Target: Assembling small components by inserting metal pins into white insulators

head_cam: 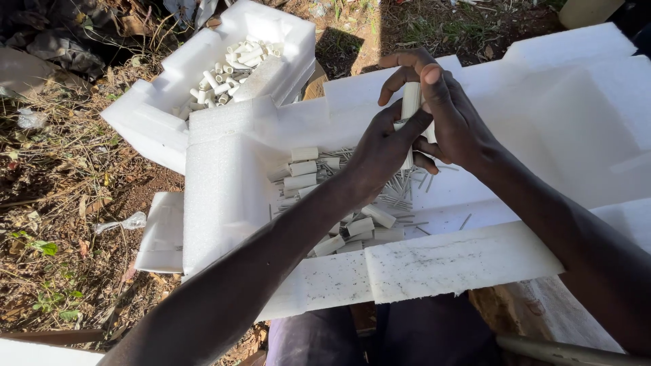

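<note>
Knees under foam tray [434, 268]; left hand [383, 152], right hand [454, 118] pinching white tube [411, 102] at 12 o'clock; could slip into pin pile [400, 193] if grip loosens

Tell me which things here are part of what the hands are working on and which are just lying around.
In the work:
- left hand and right hand, together holding a white tube
- loose white tubes and thin nails in the near foam tray
- far foam tray filled with tubes

Lying about:
- crumpled plastic scrap
- dry grass and leaves
- dark bags
</note>
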